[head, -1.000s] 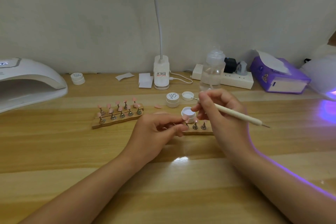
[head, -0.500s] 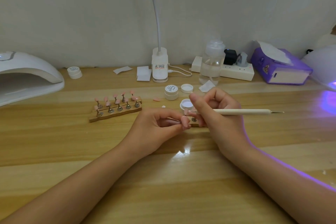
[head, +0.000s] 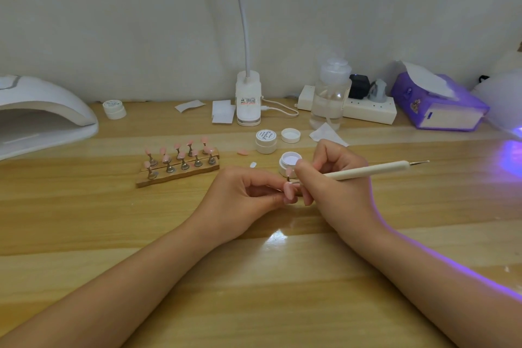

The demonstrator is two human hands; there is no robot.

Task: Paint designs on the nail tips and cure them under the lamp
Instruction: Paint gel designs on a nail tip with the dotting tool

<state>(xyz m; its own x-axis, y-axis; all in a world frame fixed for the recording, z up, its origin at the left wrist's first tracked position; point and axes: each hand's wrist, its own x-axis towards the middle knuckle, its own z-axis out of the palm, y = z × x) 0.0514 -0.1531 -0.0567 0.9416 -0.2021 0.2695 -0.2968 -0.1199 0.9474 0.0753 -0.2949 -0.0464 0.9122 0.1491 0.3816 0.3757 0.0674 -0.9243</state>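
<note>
Left hand [head: 248, 195] pinches a glossy pink nail tip [head: 289, 190].

wooden table [head: 84, 234]; jars [head: 266, 141], lamp [head: 42, 113]

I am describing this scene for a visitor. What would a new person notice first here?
First, the two hands at the centre: the right hand holds a white dotting pen to a pink nail tip pinched by the left hand. Next, the wooden stand of pink tips left of the hands, and the violet glow on the table's right edge.
</note>
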